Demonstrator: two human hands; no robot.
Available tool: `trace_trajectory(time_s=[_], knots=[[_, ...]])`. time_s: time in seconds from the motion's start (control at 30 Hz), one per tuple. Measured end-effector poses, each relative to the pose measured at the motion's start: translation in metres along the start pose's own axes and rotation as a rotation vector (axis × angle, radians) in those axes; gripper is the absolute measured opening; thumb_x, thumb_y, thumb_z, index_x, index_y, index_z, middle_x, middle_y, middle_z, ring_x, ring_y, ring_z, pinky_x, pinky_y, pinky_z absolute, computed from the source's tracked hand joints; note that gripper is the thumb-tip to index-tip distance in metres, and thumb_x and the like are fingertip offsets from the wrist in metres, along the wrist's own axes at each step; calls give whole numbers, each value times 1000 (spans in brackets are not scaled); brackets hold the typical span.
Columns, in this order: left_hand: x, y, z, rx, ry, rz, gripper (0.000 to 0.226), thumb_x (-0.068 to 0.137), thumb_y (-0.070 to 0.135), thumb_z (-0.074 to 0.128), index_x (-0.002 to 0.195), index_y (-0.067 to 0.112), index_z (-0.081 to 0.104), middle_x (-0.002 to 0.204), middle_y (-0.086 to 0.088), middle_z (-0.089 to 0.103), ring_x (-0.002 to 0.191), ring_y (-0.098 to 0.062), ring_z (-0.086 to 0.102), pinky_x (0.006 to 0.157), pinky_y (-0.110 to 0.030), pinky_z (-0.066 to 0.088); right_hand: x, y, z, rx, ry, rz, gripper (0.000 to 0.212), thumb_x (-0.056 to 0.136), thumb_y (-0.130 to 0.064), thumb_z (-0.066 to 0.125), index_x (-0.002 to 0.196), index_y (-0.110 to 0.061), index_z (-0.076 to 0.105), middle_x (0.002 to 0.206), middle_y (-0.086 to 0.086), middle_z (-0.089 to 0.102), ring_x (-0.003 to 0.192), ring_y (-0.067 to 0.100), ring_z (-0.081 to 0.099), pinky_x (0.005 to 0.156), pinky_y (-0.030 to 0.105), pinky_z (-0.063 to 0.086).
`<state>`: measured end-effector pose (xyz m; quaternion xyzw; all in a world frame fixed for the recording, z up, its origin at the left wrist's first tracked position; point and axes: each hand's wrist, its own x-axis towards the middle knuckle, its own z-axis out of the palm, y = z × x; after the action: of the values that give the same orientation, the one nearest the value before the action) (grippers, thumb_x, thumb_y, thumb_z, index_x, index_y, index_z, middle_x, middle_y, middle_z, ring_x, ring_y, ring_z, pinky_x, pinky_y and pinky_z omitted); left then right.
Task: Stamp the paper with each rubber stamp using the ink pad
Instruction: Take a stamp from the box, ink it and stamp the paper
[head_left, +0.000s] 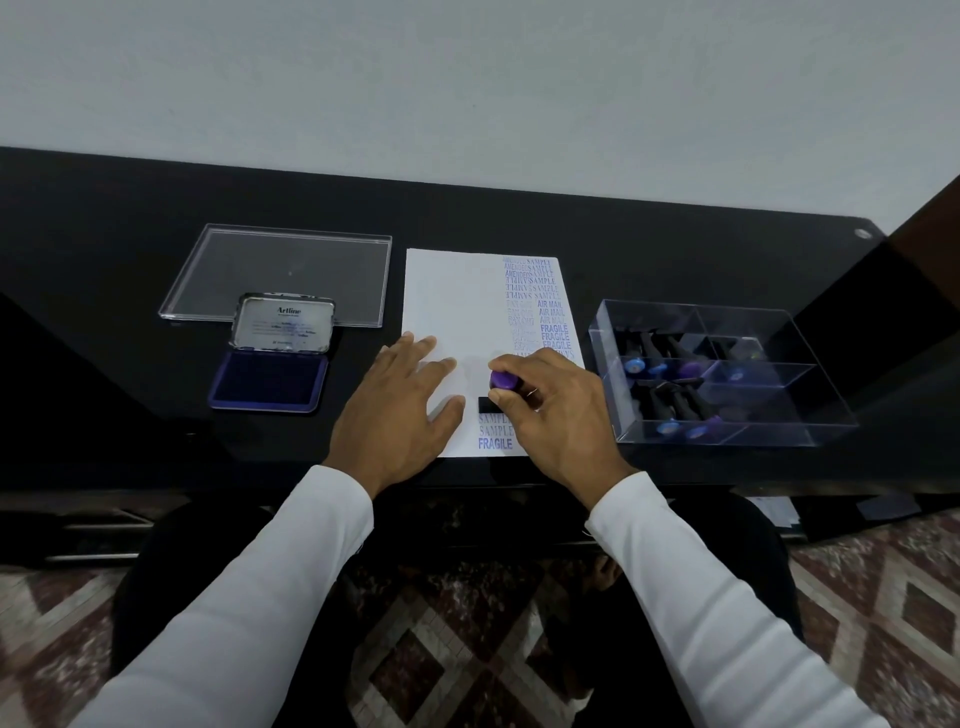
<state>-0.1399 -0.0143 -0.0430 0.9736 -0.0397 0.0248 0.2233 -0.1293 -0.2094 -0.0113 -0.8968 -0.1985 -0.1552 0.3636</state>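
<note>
On dark surface (156, 249), against pale wall: white paper (452, 306) at centre, right-hand column crowded with blue prints reading SAMPLE, AMENDED, AIR MAIL, FRAGILE; more prints, SAMPLE and FRAGILE, near bottom edge. Left hand (400, 410) flat on lower left part of paper, fingers straight and spread, holding nothing, pressing sheet down. Right hand (550, 410) curled round purple-topped rubber stamp (504, 380), thumb and fingers pinching handle; black base of stamp down on paper, just above lower SAMPLE prints. Left of paper, well apart from both hands: ink pad (270, 384), lid raised and tilted back, label inside reading Artline, dark blue pad exposed. Behind ink pad, touching or just beside its lid: clear plastic lid (280, 265) lying flat. Right of paper: clear compartmented box (727, 374), black-handled stamps with blue and purple tops lying in left compartments; contents of far right compartments too dim to tell. White sleeves on both forearms. Below surface edge: patterned floor (883, 597) in brown and cream diamonds.
</note>
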Motion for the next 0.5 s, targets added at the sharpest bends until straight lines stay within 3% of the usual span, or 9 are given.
trace_trajectory(time_s=[0.5], knots=[[-1, 2, -1, -4, 2, 1, 54, 101, 54, 48, 151, 32, 44, 167, 7, 23, 156, -16, 8, 116, -29, 3, 3, 0, -3, -4, -34, 12, 24, 83, -15, 76, 107, -18, 74, 91, -4, 66, 76, 6, 60, 75, 17, 52]])
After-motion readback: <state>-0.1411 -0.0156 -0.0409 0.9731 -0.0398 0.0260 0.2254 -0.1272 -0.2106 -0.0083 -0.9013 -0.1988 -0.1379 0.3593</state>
